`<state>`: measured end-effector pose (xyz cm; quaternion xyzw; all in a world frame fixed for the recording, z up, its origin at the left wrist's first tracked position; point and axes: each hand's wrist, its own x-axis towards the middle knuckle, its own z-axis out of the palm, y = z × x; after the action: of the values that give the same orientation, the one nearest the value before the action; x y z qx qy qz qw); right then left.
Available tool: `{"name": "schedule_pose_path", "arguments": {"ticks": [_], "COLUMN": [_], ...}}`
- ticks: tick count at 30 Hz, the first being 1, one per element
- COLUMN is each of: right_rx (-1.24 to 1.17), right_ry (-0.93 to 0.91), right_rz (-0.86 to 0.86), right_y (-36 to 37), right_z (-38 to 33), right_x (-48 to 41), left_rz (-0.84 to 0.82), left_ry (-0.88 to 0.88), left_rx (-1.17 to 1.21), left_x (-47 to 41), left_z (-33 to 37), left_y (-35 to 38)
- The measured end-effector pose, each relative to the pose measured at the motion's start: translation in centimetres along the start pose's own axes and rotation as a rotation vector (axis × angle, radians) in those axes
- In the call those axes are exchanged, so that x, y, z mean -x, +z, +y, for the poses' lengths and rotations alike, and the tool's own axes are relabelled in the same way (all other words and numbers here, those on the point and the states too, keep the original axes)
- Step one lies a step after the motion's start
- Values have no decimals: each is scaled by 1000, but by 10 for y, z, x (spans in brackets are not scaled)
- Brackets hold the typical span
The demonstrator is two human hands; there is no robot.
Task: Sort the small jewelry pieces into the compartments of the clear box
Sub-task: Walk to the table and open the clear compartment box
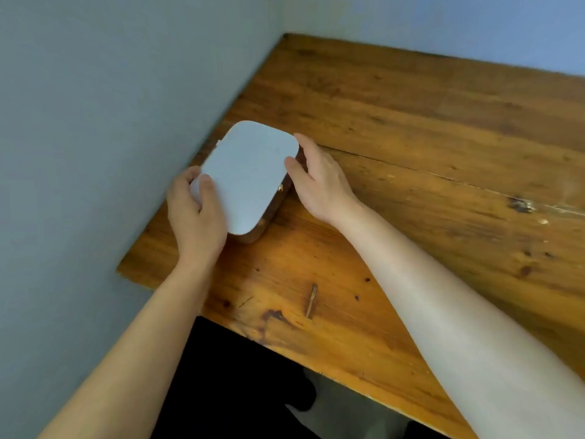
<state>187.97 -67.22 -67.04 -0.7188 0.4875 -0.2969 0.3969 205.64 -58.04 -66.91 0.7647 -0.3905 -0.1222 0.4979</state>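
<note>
A flat box (250, 175) with a pale, rounded lid and dark sides lies shut on the wooden table (411, 147), close to the wall on the left. A small gold clasp (280, 187) shows on its right side. My left hand (196, 213) grips the box's near left corner, thumb on the lid. My right hand (319, 179) holds the right side, thumb on the lid's edge and fingers behind the far corner. No jewelry pieces are visible; the inside of the box is hidden.
A grey-blue wall (110, 122) runs along the table's left and back edges. The table's near edge (285, 346) cuts diagonally, with dark floor below it. The wood has knots and a long crack (443, 179) to the right.
</note>
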Motion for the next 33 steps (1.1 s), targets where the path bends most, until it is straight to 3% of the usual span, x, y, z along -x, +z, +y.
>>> {"name": "schedule_pose_path", "arguments": {"ticks": [8,13,26,30,33], "right_rx": [65,89,70,162,196], "right_ry": [159,239,260,234,218], "right_rz": [205,293,366,380,383], "right_y": [-24,-28,-18,-14,-12], "right_z": [7,9,39,44,45], "right_x": [132,183,184,186,186], "left_rz": [-271,-402,-383,-575,-624], "left_ry": [219,193,221,310,372], "left_rx": [88,107,87,2,-60], "left_x": [63,91,100,115,115], "left_z": [25,25,24,3,-5], "left_y": [-17,-17,-1,-11,-13]}}
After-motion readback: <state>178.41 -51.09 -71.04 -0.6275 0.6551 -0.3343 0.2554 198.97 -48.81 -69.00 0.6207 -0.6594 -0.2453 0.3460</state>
